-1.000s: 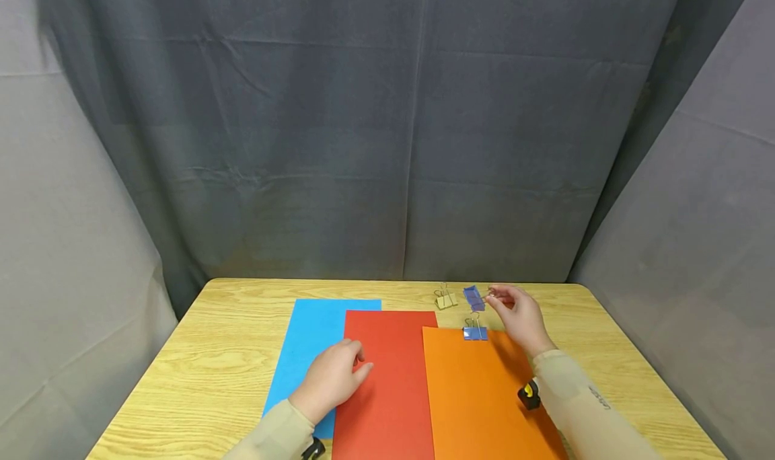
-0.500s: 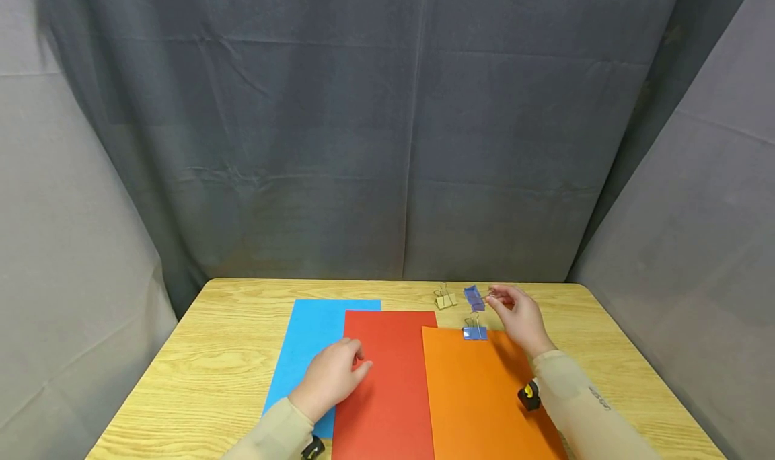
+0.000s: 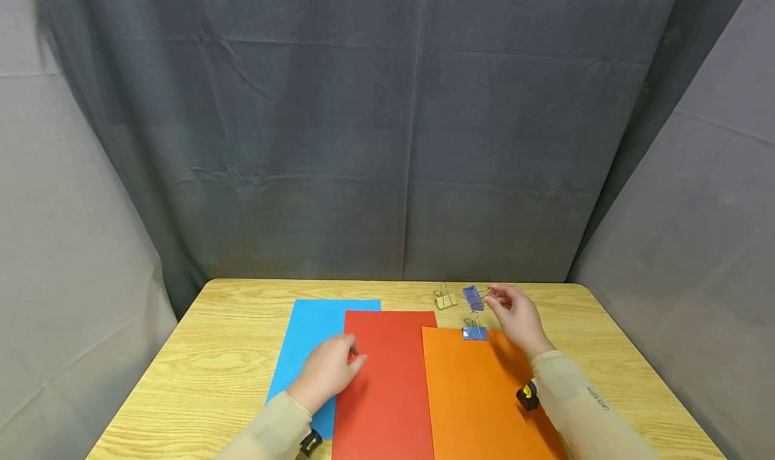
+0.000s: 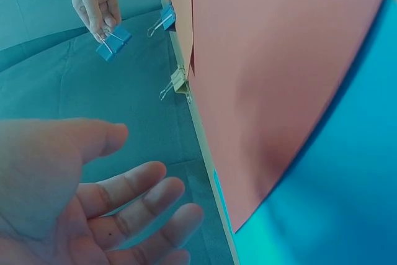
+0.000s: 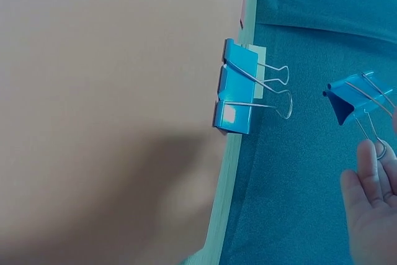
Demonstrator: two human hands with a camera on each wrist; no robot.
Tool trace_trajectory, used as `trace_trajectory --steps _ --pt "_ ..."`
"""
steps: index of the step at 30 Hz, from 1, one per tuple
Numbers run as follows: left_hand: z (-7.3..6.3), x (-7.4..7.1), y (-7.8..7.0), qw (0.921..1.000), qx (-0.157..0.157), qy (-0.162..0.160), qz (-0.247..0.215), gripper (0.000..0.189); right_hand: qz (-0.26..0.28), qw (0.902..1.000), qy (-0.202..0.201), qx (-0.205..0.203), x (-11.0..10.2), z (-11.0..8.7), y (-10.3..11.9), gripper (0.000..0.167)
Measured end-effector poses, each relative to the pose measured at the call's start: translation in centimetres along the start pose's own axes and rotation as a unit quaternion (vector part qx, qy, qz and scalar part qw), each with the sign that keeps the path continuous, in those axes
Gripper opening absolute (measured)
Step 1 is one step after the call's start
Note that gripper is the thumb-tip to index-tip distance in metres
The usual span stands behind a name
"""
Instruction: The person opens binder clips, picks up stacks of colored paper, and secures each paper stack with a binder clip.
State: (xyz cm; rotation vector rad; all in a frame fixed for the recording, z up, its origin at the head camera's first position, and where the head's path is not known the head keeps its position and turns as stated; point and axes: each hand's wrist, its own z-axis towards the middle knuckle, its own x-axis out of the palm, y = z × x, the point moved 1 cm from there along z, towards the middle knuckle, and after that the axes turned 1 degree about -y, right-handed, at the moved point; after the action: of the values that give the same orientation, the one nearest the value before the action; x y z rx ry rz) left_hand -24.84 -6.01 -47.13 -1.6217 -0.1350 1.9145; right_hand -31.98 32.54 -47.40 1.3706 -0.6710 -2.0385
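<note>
My right hand (image 3: 522,319) pinches a blue binder clip (image 3: 473,298) by its wire handles, above the table's far right part. In the right wrist view the mouth of that held clip (image 5: 360,96) faces the orange sheet's side. A second blue binder clip (image 3: 475,333) sits at the far edge of the orange sheet (image 3: 478,393), handles pointing away. Behind it to the left is a yellow binder clip (image 3: 446,301). My left hand (image 3: 328,372) hovers over the red sheet (image 3: 390,379) and the blue sheet (image 3: 315,332), fingers loosely bent, holding nothing.
The blue, red and orange sheets overlap side by side on the wooden table (image 3: 200,379). A dark grey curtain (image 3: 315,144) hangs behind the far edge, with pale cloth (image 3: 79,245) on the left and more pale cloth (image 3: 708,211) on the right.
My left hand has shifted slightly left. My right hand, with the blue binder clip, has moved a touch to the left; the sheets and other clips stay put.
</note>
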Motion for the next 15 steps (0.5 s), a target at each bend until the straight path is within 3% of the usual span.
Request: trace_trajectory --steps 6,15 --pt "0.7 -0.1 0.5 0.9998 -0.012 -0.008 0.01 0.019 0.003 1.0 0.003 -0.003 0.0 0.0 0.2 0.04" --pt "2.0 0.0 1.6 0.9994 -0.033 0.005 0.006 0.018 0.021 0.9995 0.025 0.004 0.1 0.0 0.4 0.045"
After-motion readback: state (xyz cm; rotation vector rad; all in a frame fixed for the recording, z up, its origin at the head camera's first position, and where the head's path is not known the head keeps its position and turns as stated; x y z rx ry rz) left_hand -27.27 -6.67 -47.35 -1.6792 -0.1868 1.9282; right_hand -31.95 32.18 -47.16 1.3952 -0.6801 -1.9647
